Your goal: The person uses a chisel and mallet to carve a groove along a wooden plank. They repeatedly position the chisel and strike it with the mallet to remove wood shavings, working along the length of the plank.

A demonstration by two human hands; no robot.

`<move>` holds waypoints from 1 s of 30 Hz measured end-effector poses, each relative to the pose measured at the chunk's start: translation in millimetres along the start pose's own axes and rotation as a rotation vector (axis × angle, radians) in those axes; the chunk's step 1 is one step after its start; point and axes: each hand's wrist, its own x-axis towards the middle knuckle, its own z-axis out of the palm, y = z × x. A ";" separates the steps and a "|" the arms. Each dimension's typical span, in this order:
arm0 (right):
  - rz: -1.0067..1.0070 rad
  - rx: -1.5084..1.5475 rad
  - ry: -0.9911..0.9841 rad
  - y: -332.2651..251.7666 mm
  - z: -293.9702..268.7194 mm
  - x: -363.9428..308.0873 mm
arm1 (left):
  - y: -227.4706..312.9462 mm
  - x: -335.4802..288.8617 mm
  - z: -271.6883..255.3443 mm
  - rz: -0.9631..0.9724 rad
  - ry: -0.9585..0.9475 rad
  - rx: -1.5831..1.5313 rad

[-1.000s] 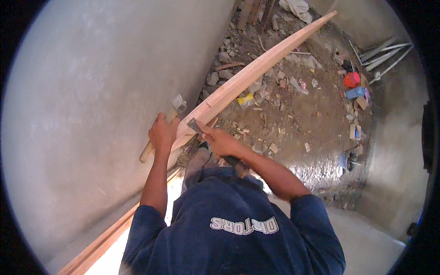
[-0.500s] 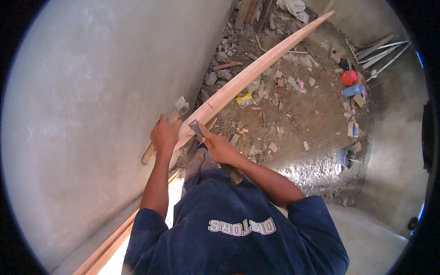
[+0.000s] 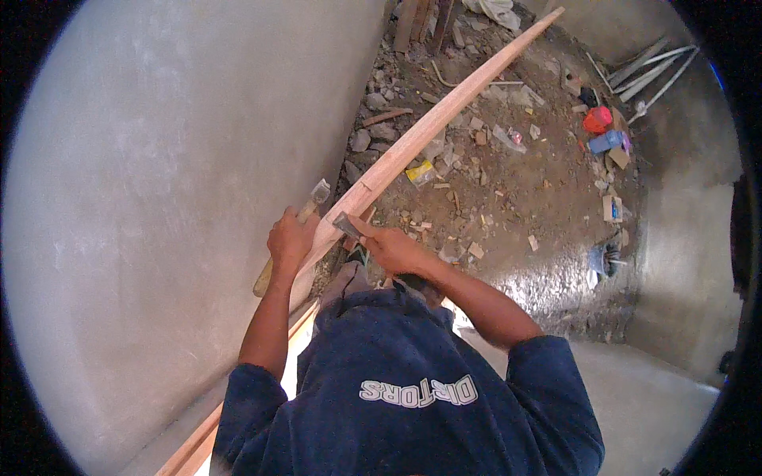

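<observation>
Two bare hands work a chisel and hammer on a long wooden plank.

At centre left, the left hand [image 3: 290, 238] is clenched around a wooden-handled hammer [image 3: 298, 230]; just right, the right hand [image 3: 393, 250] pinches a chisel [image 3: 347, 224] against the plank [image 3: 421, 135]. Its long axis runs from lower left to upper right, over a rubble floor [image 3: 508, 182]. Short, square taps would likely cut cleanest.

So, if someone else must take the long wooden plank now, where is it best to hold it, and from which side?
Probably the free far half of the wooden plank, from the rubble side. The near part is taken: the left hand with a hammer and the right hand with a chisel work at a notch there, and the grey wall closes the other side.
</observation>
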 end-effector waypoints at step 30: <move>0.104 0.098 0.173 13.3 -11.0 -61.8 | 30.6 -1.8 29.9 0.415 -0.099 -0.165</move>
